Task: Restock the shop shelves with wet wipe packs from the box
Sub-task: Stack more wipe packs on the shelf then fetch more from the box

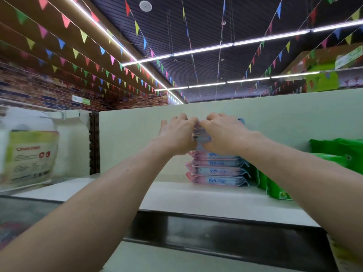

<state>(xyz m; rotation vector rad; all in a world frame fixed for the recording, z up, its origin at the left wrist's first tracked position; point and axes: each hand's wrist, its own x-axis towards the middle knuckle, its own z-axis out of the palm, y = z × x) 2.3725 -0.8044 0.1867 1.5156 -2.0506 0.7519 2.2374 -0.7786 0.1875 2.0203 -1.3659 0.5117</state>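
Here, on the flat white shelf (196,199), stands the stack of pink-and-blue plastic wet wipe packs (218,171). The left hand (176,132) and right hand (222,132) clamp its upper packs from either side. Green plastic packs (275,189) lie just right of the stack.

Ceiling (206,26): dark and slatted, with a round white fitting (145,5).
Light: long white light strips (204,49) ran across the ceiling, all lit.
Decoration: strings of small coloured pennants (83,36) hung below the ceiling.
Left wall: a brick wall (39,91) in red and dark blue carried a small green sign (81,100).
Furniture: a white shelf (196,201) had a pale green back panel (137,124) and a dark perforated post (94,142) at its left.
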